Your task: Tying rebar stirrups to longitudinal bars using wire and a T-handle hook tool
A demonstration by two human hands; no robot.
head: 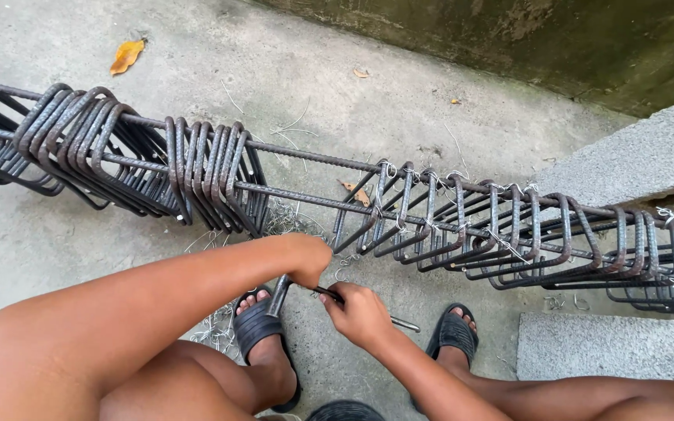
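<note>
rebar cage (431, 218) lies across concrete floor (290, 62), propped on block (633, 160); likely heavy, stiff, rough. left hand (306, 261) fisted on lower bar; right hand (360, 312) grips hook tool (403, 323). hold cage by long bars.

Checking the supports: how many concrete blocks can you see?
2: one concrete block at right under the rebar cage, another at lower right. Others may lie out of frame.

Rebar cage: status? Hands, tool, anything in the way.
Left hand gripping the lower bar of the rebar cage. Right hand closed on a thin metal tool just below it. Loose stirrups bunched left of the hands, untied.
</note>
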